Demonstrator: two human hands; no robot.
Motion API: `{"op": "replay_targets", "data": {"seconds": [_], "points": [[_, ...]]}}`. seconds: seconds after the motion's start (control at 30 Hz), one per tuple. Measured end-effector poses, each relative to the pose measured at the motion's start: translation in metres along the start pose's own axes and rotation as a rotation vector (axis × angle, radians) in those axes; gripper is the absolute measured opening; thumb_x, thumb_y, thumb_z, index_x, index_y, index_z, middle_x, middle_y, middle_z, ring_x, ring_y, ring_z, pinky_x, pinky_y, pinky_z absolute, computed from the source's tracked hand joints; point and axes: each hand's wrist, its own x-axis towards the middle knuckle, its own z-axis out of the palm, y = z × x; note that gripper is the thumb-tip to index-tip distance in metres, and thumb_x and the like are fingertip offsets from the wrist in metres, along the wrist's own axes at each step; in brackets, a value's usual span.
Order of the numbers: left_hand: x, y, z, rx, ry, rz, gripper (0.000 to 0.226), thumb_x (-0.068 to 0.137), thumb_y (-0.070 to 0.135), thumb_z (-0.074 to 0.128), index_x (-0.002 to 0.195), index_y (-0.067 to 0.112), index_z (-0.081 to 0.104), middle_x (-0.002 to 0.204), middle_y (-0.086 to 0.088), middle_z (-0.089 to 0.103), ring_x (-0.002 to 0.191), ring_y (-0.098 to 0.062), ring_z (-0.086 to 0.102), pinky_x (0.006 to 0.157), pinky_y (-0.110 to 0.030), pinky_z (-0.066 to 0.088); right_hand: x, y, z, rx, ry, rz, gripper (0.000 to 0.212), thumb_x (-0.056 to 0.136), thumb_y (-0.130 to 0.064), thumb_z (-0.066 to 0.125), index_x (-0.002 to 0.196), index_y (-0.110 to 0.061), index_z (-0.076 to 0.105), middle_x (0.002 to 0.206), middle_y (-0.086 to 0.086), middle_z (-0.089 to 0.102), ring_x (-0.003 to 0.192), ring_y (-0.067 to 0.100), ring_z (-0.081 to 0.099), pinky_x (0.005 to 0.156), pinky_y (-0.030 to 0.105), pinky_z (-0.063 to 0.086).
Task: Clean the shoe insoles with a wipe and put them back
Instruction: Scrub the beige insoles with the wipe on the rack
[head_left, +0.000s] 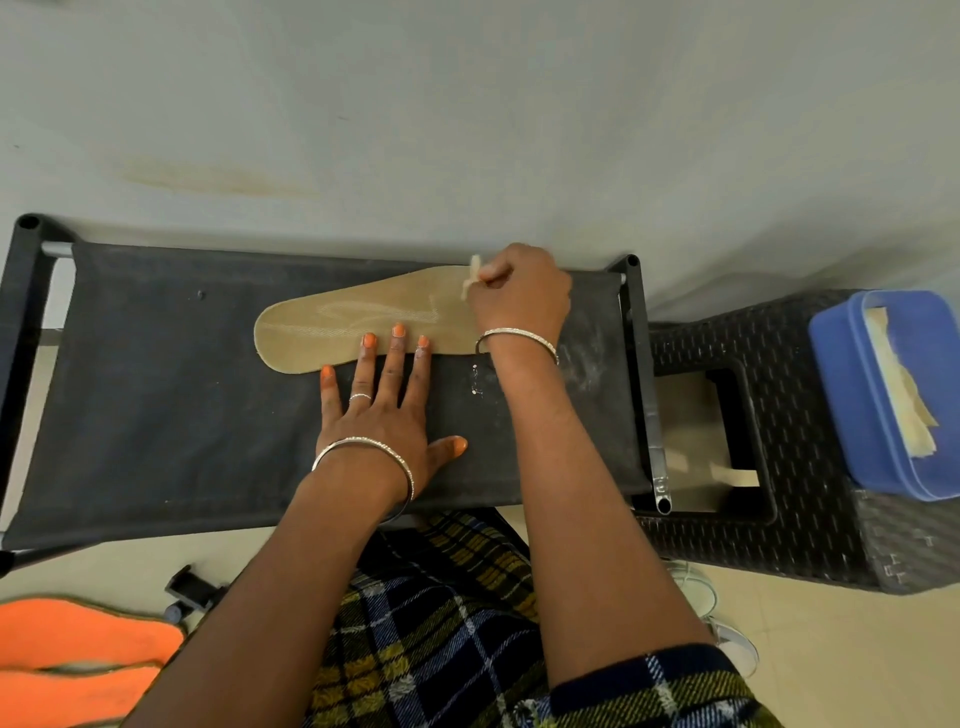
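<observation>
A tan insole (332, 327) lies flat on the black fabric shelf (171, 395), its rounded end pointing left. My left hand (384, 410) rests flat on the shelf with straight fingers, three fingertips pressing the insole's near edge. My right hand (519, 296) covers the insole's right end, its fingers curled round a small pale wipe (471, 278) that sticks out on the left of the fist. Faint wet streaks show on the insole's surface.
A black woven stool (810, 431) stands right of the shelf and carries a blue tub (841, 395) holding pale wipes. Two orange insoles (78, 654) lie on the floor at the lower left. A white shoe (727, 629) shows beside my right arm. A wall rises behind the shelf.
</observation>
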Motion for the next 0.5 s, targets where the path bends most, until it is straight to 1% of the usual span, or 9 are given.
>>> {"op": "replay_targets", "data": {"seconds": [0.07, 0.1, 0.17, 0.23, 0.3, 0.33, 0.4, 0.43, 0.5], "points": [[0.000, 0.000, 0.000, 0.000, -0.004, -0.002, 0.100, 0.091, 0.074, 0.029, 0.143, 0.025, -0.041, 0.149, -0.001, -0.048, 0.141, -0.028, -0.038, 0.119, -0.059, -0.008, -0.003, -0.003, 0.006, 0.018, -0.144, -0.055, 0.014, 0.070, -0.012, 0.079, 0.067, -0.020, 0.068, 0.077, -0.004, 0.071, 0.078, 0.020, 0.068, 0.078, 0.035, 0.056], [0.000, 0.000, 0.000, 0.001, -0.005, -0.003, 0.101, 0.091, 0.074, 0.029, 0.143, 0.025, -0.041, 0.149, -0.001, -0.048, 0.141, -0.028, -0.037, 0.119, -0.059, -0.008, -0.002, -0.002, 0.006, 0.028, -0.178, -0.061, 0.017, 0.066, -0.011, 0.081, 0.065, -0.021, 0.068, 0.074, -0.005, 0.071, 0.075, 0.019, 0.069, 0.076, 0.037, 0.057], [0.000, -0.001, 0.000, -0.003, -0.002, -0.001, 0.101, 0.091, 0.074, 0.030, 0.143, 0.026, -0.041, 0.149, 0.000, -0.048, 0.142, -0.028, -0.037, 0.119, -0.059, -0.008, 0.002, 0.005, 0.001, 0.061, -0.150, -0.012, 0.019, 0.064, -0.013, 0.083, 0.062, -0.023, 0.067, 0.072, -0.006, 0.071, 0.074, 0.018, 0.069, 0.077, 0.037, 0.058], [0.000, -0.002, 0.000, -0.006, 0.002, 0.003, 0.101, 0.091, 0.074, 0.030, 0.144, 0.026, -0.041, 0.149, 0.000, -0.048, 0.142, -0.028, -0.036, 0.119, -0.059, -0.010, 0.008, 0.013, -0.010, 0.064, -0.062, 0.060, 0.017, 0.065, -0.016, 0.083, 0.063, -0.021, 0.068, 0.071, -0.007, 0.071, 0.077, 0.017, 0.070, 0.079, 0.034, 0.057], [-0.001, -0.003, 0.000, -0.005, 0.007, 0.004, 0.100, 0.091, 0.073, 0.030, 0.144, 0.026, -0.040, 0.150, 0.000, -0.047, 0.142, -0.028, -0.036, 0.118, -0.059, -0.010, 0.011, 0.017, -0.020, 0.034, -0.011, 0.106, 0.012, 0.069, -0.015, 0.081, 0.067, -0.020, 0.070, 0.076, -0.007, 0.072, 0.080, 0.017, 0.070, 0.078, 0.030, 0.056], [-0.002, -0.003, 0.000, -0.005, 0.008, 0.004, 0.100, 0.091, 0.073, 0.031, 0.145, 0.026, -0.040, 0.151, 0.000, -0.046, 0.143, -0.028, -0.036, 0.118, -0.059, -0.010, 0.012, 0.016, -0.022, 0.005, -0.019, 0.118, 0.010, 0.071, -0.014, 0.080, 0.071, -0.019, 0.071, 0.081, -0.005, 0.073, 0.084, 0.018, 0.070, 0.078, 0.028, 0.055], [-0.002, -0.003, 0.000, -0.005, 0.009, 0.005, 0.100, 0.092, 0.073, 0.031, 0.145, 0.025, -0.040, 0.151, 0.000, -0.046, 0.143, -0.028, -0.036, 0.118, -0.059, -0.010, 0.011, 0.010, -0.021, -0.067, -0.114, 0.107, 0.006, 0.073, -0.015, 0.079, 0.077, -0.017, 0.074, 0.087, -0.001, 0.074, 0.090, 0.022, 0.069, 0.082, 0.030, 0.055], [-0.002, -0.002, -0.001, -0.003, 0.009, 0.005, 0.100, 0.092, 0.073, 0.030, 0.145, 0.025, -0.040, 0.151, 0.000, -0.046, 0.143, -0.028, -0.036, 0.118, -0.059, -0.010, 0.009, 0.005, -0.018, -0.091, -0.201, 0.086, 0.006, 0.072, -0.014, 0.079, 0.076, -0.017, 0.075, 0.086, 0.001, 0.074, 0.088, 0.024, 0.070, 0.083, 0.033, 0.056], [-0.002, -0.002, -0.001, -0.003, 0.008, 0.005, 0.100, 0.092, 0.073, 0.030, 0.145, 0.025, -0.040, 0.151, 0.000, -0.046, 0.143, -0.028, -0.036, 0.118, -0.059, -0.010, 0.004, 0.000, -0.012, -0.089, -0.376, 0.055, 0.011, 0.067, -0.008, 0.079, 0.067, -0.018, 0.074, 0.079, 0.001, 0.075, 0.079, 0.025, 0.072, 0.080, 0.038, 0.060]]}}
